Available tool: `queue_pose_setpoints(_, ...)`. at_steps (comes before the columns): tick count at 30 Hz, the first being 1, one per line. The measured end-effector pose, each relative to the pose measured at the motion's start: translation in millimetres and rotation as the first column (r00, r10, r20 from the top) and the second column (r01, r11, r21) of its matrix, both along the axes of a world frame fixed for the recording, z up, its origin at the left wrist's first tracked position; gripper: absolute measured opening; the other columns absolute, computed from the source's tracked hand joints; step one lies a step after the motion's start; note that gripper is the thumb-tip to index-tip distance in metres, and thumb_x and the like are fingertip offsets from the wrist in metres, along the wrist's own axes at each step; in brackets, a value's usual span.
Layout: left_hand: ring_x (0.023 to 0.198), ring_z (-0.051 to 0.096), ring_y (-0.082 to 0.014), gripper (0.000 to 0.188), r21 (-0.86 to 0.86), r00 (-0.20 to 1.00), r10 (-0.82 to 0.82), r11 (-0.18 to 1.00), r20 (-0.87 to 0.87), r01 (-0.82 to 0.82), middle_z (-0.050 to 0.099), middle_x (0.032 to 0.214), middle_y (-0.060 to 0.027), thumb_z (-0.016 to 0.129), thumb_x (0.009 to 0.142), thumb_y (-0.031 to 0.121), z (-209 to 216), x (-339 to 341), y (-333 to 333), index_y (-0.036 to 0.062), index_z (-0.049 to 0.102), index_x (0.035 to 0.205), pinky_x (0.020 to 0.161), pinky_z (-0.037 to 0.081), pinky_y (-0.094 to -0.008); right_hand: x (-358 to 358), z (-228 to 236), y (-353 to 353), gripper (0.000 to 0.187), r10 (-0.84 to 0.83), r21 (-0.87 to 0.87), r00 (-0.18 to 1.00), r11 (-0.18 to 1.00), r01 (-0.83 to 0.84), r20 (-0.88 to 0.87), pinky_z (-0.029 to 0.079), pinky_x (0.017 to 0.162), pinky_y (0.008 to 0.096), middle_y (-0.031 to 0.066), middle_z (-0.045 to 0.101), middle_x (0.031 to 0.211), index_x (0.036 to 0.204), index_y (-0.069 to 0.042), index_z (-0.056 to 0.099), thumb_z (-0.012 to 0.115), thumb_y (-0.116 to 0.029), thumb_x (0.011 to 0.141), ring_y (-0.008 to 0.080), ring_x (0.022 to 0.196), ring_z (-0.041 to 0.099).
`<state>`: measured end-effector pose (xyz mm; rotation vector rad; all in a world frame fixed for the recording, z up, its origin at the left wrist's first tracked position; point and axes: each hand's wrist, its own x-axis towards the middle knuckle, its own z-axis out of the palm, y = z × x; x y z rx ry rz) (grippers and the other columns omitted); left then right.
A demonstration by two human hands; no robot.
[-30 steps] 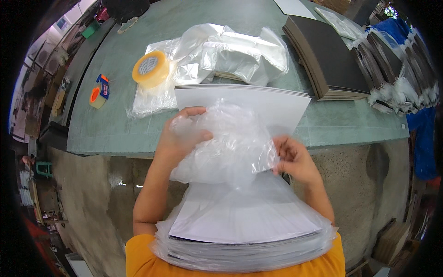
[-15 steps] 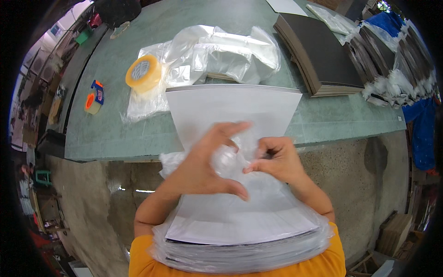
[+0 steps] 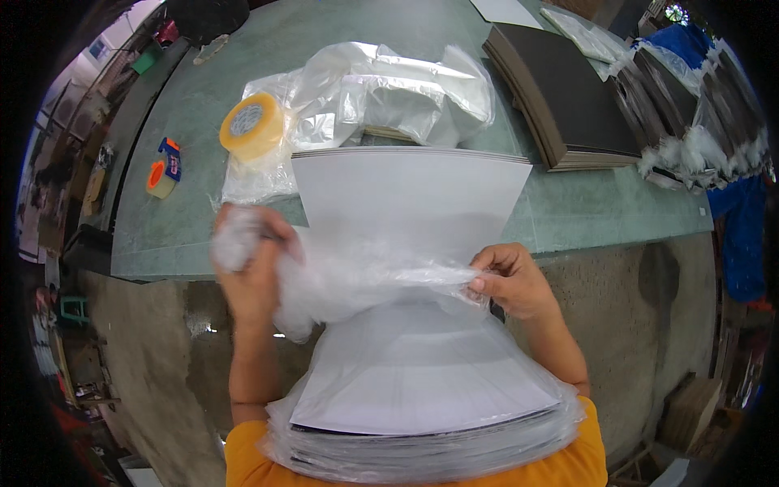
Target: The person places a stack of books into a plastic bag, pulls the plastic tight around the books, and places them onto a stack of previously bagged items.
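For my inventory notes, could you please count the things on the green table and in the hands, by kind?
Tape rolls: 2, yellow and orange
Sheet stacks: 3, white, dark, bagged
Clear plastic bags: 2, on table, stretched between hands
Total: 7

Clear plastic bag wraps the white sheet stack at the chest

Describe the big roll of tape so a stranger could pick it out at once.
On the green table, look left of the white sheet stack. The big yellow tape roll lies on crumpled clear plastic, far larger than the small orange roll to its left.
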<state>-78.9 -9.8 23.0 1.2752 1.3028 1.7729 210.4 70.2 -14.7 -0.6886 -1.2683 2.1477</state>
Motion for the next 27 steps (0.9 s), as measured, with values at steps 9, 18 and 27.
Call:
queue_pose_setpoints(9,0.065,0.053,-0.0104,0.029,-0.443,0.812,0.244,0.737,-0.53,-0.51,0.055,0.069,-0.0056,0.063,0.076,0.015,-27,-101,-8,0.0003,0.049,0.097,0.054,0.044,-0.0233,73,8,17,0.01,-0.499,-0.207,0.864,0.854,0.477,-0.069,0.046,0.054,0.0251,0.0063,0.059,0.069,0.076,-0.001,0.058,0.062,-0.01,0.073,0.0132,0.058,0.056)
queue_pose_setpoints(18,0.064,0.054,-0.0139,0.025,-0.29,0.79,-0.506,0.858,-0.345,0.423,0.056,0.07,-0.0055,0.073,0.066,0.016,38,79,16,0.002,0.056,0.077,0.058,0.042,-0.0244,-43,47,-19,0.011,-0.153,-0.133,0.984,0.981,0.14,-0.092,0.041,0.051,0.0215,0.0038,0.057,0.066,0.071,-0.004,0.056,0.063,-0.012,0.074,0.0102,0.058,0.052)
queue_pose_setpoints(27,0.068,0.055,-0.0121,0.023,-0.23,0.846,0.258,0.888,-0.467,-0.398,0.058,0.078,-0.008,0.066,0.071,0.01,25,-33,15,0.0019,0.054,0.089,0.056,0.045,-0.0232,4,14,1,0.013,-0.177,-0.103,0.975,0.981,0.163,-0.136,0.043,0.061,0.0247,0.006,0.056,0.072,0.069,-0.002,0.055,0.061,-0.01,0.077,0.0125,0.064,0.052)
